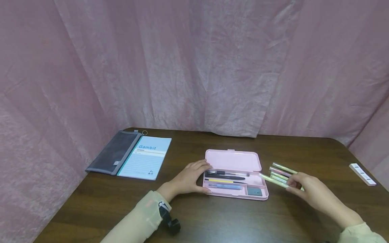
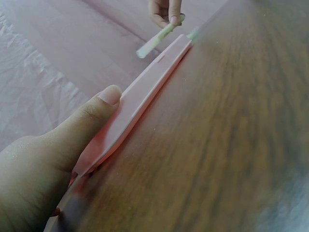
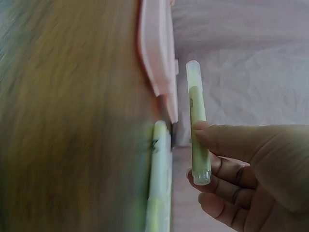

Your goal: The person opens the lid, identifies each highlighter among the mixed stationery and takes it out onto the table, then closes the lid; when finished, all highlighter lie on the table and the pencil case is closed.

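Note:
An open pink pencil case [image 1: 233, 160] lies on the table, its lid folded back. Inside are black pens [image 1: 225, 176], a yellow-and-black pencil [image 1: 223, 181], a light blue pen [image 1: 225, 186] and, in the right compartment, a blue-grey eraser [image 1: 254, 191]. My left hand [image 1: 186, 178] holds the case's left end, with the thumb at its near side in the left wrist view. My right hand [image 1: 314, 190] pinches a pale yellow-green highlighter [image 3: 199, 128] between thumb and fingers, its capped end by the case's right edge. Several similar highlighters [image 1: 280, 171] lie beneath and beyond that hand.
On the left lie a light blue notebook [image 1: 149, 158] and a dark grey zip pouch [image 1: 117, 152] with a ring. A small white strip [image 1: 362, 174] with dark marks lies near the right table edge. Pink curtains [image 1: 194, 67] hang behind the table.

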Motion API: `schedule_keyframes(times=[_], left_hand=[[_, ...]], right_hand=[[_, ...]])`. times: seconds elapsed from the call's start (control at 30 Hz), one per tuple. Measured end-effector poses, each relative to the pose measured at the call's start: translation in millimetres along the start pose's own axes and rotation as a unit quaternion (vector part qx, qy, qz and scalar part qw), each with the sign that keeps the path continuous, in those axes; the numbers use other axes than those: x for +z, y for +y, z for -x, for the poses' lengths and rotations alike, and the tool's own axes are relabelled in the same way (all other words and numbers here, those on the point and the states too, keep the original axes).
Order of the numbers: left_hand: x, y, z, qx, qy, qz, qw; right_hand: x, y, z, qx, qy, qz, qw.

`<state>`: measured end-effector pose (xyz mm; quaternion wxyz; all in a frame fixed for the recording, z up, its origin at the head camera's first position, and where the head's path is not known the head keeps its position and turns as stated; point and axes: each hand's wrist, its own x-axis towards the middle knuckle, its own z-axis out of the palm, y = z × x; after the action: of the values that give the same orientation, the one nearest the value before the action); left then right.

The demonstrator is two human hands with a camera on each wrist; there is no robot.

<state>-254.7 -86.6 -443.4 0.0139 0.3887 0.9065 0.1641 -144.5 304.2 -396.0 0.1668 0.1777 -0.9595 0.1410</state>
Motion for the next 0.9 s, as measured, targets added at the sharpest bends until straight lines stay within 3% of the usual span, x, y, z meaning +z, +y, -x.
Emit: schedule_keyframes(times=[0.3, 0.9], left_hand=[[-0.6, 1.6, 1.2, -0.003, -0.003, 0.006, 1.0000], [-0.4, 0.2, 0.5, -0.004, -0.001, 0.003, 1.0000]], right_hand=[[5.9, 15.8, 10.3, 0.015, 0.004, 0.017, 0.9997], [7.6, 26.4, 8.2, 0.068, -0.090, 0.025, 0.9933]])
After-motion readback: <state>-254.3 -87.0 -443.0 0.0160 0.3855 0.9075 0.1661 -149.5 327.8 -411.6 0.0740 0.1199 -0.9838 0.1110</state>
